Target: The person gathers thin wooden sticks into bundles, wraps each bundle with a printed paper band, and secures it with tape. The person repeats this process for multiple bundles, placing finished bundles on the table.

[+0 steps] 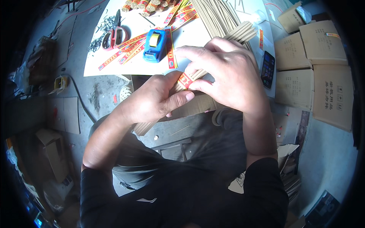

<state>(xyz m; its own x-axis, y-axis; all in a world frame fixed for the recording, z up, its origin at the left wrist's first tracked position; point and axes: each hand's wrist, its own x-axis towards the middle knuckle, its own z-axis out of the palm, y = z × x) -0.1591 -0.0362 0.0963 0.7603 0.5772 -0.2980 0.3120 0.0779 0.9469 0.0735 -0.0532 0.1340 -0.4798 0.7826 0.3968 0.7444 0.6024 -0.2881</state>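
A bundle of tan incense sticks [243, 32] lies slantwise in front of me, its lower end by my left wrist and its upper end past my right hand. Round its middle runs a red and yellow paper band [185, 81]. My left hand [152, 95] is closed around the bundle just below the band, thumb along the top. On the upper side, my right hand [228, 72] grips the bundle, its thumb touching the band and its index finger reaching left. A blue tape dispenser [154, 54] with yellow tape stands beyond my hands, next to several red paper strips [170, 62].
Red-handled scissors [115, 36] and dark snippets lie on the white table [91, 68]. More loose sticks [215, 17] and banded bundles [142, 4] are at the far side. A phone [268, 68] rests at the right edge, beside stacked cardboard boxes [292, 85].
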